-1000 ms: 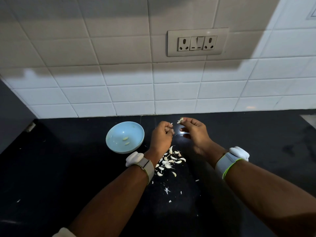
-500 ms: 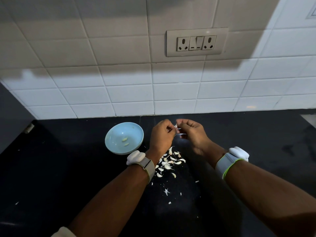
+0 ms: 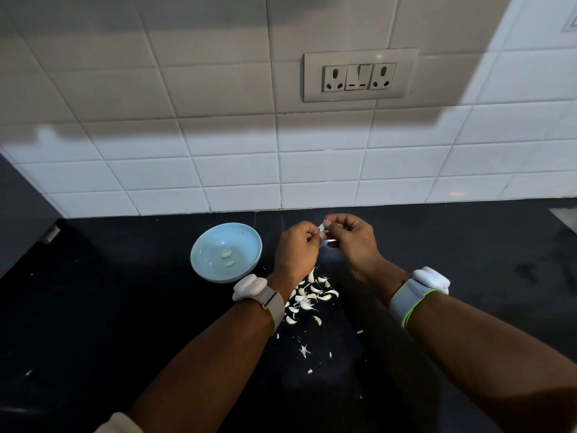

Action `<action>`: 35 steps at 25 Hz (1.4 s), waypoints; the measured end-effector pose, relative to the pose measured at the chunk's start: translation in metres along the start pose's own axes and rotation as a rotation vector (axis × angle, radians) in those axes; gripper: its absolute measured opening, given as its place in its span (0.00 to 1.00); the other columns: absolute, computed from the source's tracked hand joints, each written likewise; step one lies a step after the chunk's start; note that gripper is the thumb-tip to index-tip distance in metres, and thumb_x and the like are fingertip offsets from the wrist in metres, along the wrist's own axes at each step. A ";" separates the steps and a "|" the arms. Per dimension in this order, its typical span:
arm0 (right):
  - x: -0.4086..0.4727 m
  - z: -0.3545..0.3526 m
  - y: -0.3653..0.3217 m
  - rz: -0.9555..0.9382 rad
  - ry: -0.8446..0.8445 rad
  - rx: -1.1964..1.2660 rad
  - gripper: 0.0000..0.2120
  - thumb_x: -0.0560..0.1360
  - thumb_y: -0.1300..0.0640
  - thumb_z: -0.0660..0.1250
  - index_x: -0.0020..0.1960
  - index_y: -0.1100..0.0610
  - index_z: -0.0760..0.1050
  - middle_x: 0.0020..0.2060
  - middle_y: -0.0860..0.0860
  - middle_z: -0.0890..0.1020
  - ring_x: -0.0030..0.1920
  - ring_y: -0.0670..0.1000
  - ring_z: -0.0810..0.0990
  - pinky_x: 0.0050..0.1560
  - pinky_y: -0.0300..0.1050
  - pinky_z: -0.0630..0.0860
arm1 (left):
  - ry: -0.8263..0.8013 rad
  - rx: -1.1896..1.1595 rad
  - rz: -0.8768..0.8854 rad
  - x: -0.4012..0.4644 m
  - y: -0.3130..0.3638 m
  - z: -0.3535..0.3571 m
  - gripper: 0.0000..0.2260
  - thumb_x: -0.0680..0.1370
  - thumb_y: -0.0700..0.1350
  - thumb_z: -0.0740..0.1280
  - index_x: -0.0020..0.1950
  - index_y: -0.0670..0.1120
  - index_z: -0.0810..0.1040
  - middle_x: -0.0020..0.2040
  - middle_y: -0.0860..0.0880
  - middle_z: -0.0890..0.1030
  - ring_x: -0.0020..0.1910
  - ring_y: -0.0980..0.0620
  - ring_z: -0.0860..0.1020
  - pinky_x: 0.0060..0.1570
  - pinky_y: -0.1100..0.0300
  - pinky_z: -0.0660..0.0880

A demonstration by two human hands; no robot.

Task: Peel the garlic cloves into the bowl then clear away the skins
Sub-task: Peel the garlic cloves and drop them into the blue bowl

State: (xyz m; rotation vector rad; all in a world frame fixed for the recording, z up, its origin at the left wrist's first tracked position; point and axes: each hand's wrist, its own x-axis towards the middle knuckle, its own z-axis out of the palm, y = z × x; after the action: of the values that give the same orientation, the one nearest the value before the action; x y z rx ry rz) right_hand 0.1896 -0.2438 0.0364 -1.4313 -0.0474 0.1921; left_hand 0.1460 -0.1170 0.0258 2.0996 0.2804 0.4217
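Note:
A small garlic clove (image 3: 321, 227) is pinched between the fingertips of my left hand (image 3: 296, 248) and my right hand (image 3: 351, 239), held above the black counter near the wall. Left of my hands stands a light blue bowl (image 3: 246, 242) with two peeled cloves (image 3: 228, 257) inside. Under and behind my left wrist lies a heap of garlic cloves and skins (image 3: 309, 296); part of it is hidden by the wrist. Small skin scraps (image 3: 304, 350) are scattered nearer to me.
The black counter (image 3: 468, 260) ends at a white tiled wall with a socket panel (image 3: 359, 75). A dark surface (image 3: 18, 207) rises at the far left. Both wrists carry white bands.
My hands, a little apart a second ago with the clove in the right fingertips, have come together, and both now pinch the clove. The bowl and the heap have not moved.

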 end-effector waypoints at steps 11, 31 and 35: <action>0.002 -0.010 -0.006 0.098 0.068 0.142 0.02 0.79 0.59 0.71 0.51 0.55 0.80 0.49 0.55 0.85 0.42 0.51 0.82 0.39 0.43 0.75 | -0.416 0.290 -0.089 -0.009 -0.005 -0.006 0.09 0.80 0.49 0.69 0.47 0.45 0.85 0.47 0.45 0.84 0.47 0.46 0.82 0.50 0.58 0.75; -0.009 -0.018 -0.008 0.224 -0.093 0.067 0.05 0.77 0.53 0.73 0.47 0.52 0.78 0.41 0.49 0.85 0.39 0.47 0.80 0.38 0.43 0.71 | -0.104 0.050 0.085 -0.006 0.016 -0.006 0.08 0.79 0.48 0.71 0.57 0.53 0.85 0.47 0.55 0.85 0.45 0.57 0.82 0.50 0.50 0.80; -0.009 -0.020 -0.008 0.227 -0.102 0.065 0.05 0.78 0.54 0.73 0.46 0.52 0.78 0.41 0.50 0.85 0.39 0.46 0.80 0.38 0.43 0.71 | -0.098 0.024 0.043 -0.007 0.015 -0.006 0.07 0.80 0.50 0.69 0.52 0.53 0.86 0.43 0.57 0.86 0.44 0.58 0.83 0.48 0.51 0.80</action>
State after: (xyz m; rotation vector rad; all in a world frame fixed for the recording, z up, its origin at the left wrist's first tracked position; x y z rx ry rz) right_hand 0.1845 -0.2658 0.0420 -1.3596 0.0375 0.4494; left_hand 0.1376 -0.1229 0.0402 2.1461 0.1841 0.3415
